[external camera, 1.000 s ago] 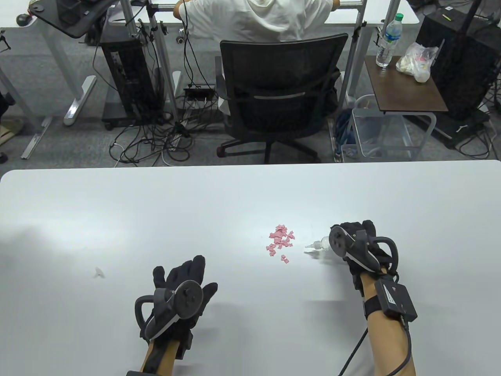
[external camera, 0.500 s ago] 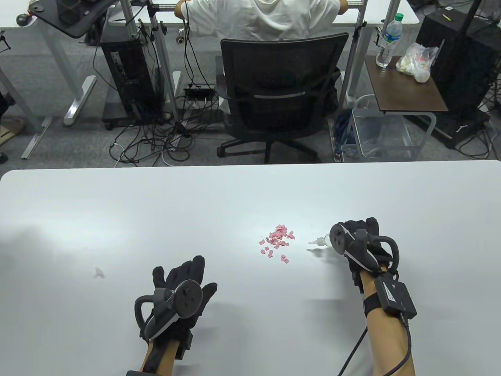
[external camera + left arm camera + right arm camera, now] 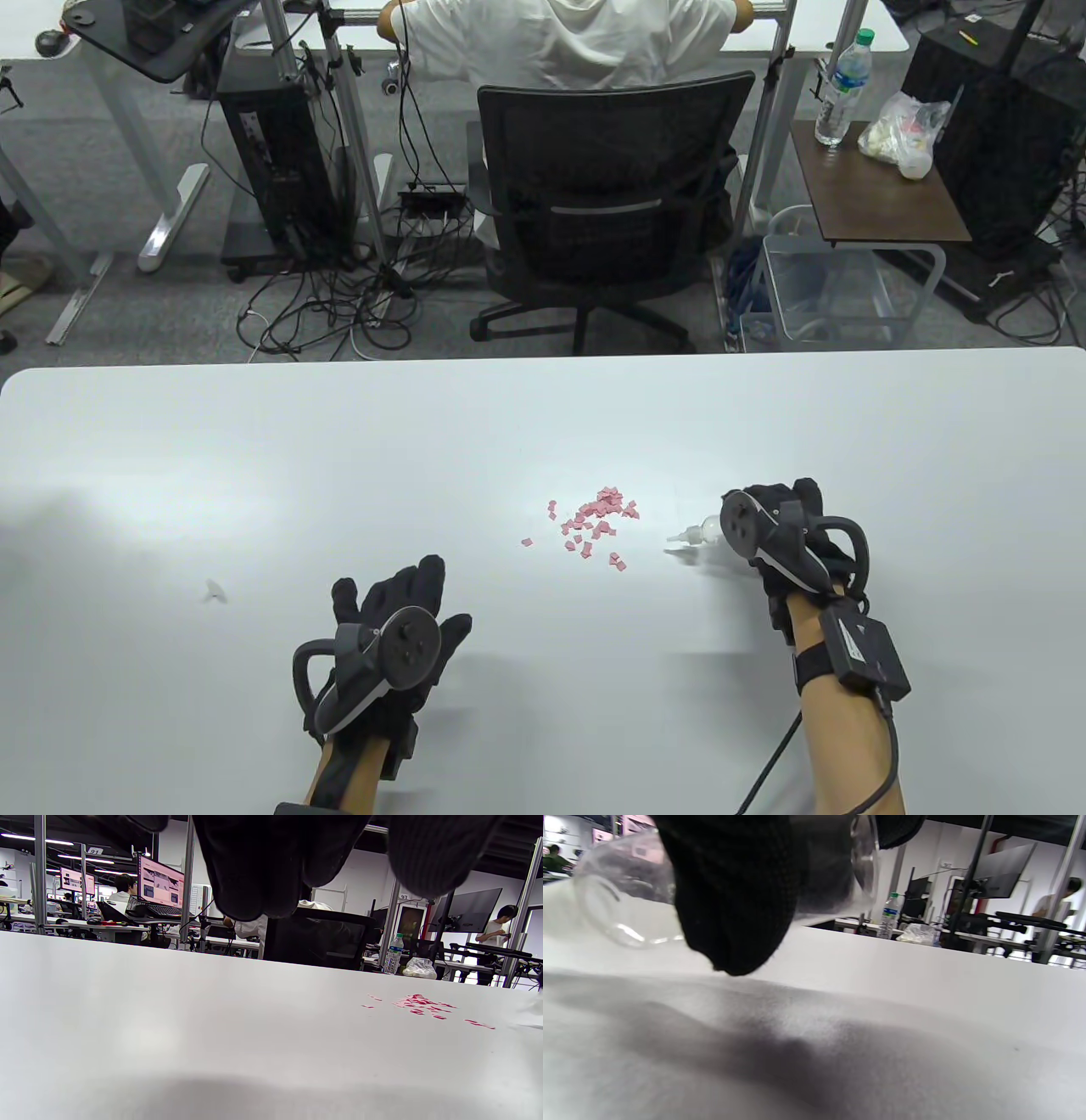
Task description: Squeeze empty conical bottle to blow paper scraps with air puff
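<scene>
The clear conical plastic bottle [image 3: 701,532], gripped in the right hand [image 3: 785,535], is best kept aimed low at the pink paper scraps [image 3: 594,526], which lie nearer the table's [image 3: 254,467] near edge; the left hand [image 3: 386,628] rests open

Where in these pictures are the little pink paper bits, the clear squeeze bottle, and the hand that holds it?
pink paper scraps [image 3: 598,518]: table view, the dense middle of the pile.
clear bottle [image 3: 691,533]: table view, the neck behind its white nozzle.
right hand [image 3: 776,531]: table view, the glove's back beside the tracker.

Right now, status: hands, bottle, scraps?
Right hand grips bottle, nozzle aimed at pink scraps. Left hand flat on table, idle. Nothing between nozzle and scraps.
</scene>
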Action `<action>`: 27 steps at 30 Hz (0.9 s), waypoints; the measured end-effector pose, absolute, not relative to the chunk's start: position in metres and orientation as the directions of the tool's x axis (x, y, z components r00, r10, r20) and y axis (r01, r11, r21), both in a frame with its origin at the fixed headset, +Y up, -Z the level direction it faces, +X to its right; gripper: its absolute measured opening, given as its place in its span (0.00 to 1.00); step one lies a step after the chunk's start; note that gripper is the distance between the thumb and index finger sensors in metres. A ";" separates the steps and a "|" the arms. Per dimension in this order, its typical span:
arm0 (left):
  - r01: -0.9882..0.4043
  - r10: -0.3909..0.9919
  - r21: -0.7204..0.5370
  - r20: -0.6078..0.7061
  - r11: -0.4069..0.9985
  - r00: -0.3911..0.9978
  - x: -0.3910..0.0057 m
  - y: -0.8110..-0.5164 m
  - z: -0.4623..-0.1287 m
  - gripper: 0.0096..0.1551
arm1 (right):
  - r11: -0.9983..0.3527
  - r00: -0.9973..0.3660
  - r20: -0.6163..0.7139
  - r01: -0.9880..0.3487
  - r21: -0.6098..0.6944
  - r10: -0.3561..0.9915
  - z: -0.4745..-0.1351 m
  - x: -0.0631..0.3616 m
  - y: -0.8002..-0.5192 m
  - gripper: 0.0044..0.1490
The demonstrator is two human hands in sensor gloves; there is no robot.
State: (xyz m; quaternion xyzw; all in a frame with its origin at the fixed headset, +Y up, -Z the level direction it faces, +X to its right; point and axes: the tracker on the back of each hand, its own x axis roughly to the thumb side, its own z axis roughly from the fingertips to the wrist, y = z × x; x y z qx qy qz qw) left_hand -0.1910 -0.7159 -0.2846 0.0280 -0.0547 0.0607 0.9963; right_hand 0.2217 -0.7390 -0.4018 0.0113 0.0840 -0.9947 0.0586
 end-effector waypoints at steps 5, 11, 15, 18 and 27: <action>-0.123 0.117 0.046 0.113 0.991 0.987 -0.191 -0.716 -0.284 0.47 | -0.980 -0.987 -0.015 0.162 -0.119 -0.162 -0.400 0.221 -0.742 0.44; -0.129 0.123 0.050 0.112 0.990 0.986 -0.191 -0.716 -0.285 0.47 | -0.975 -0.988 -0.032 0.153 -0.162 -0.149 -0.397 0.225 -0.743 0.39; -0.127 0.122 0.044 0.110 0.991 0.986 -0.191 -0.716 -0.285 0.47 | -0.979 -0.989 -0.081 0.136 -0.151 -0.125 -0.398 0.231 -0.742 0.45; -0.127 0.122 0.043 0.110 0.991 0.986 -0.191 -0.716 -0.285 0.47 | -0.975 -0.986 -0.119 0.140 -0.172 -0.120 -0.399 0.234 -0.740 0.45; -0.123 0.118 0.034 0.110 0.992 0.987 -0.191 -0.717 -0.284 0.47 | -0.972 -0.986 -0.070 0.161 -0.173 -0.151 -0.399 0.227 -0.745 0.45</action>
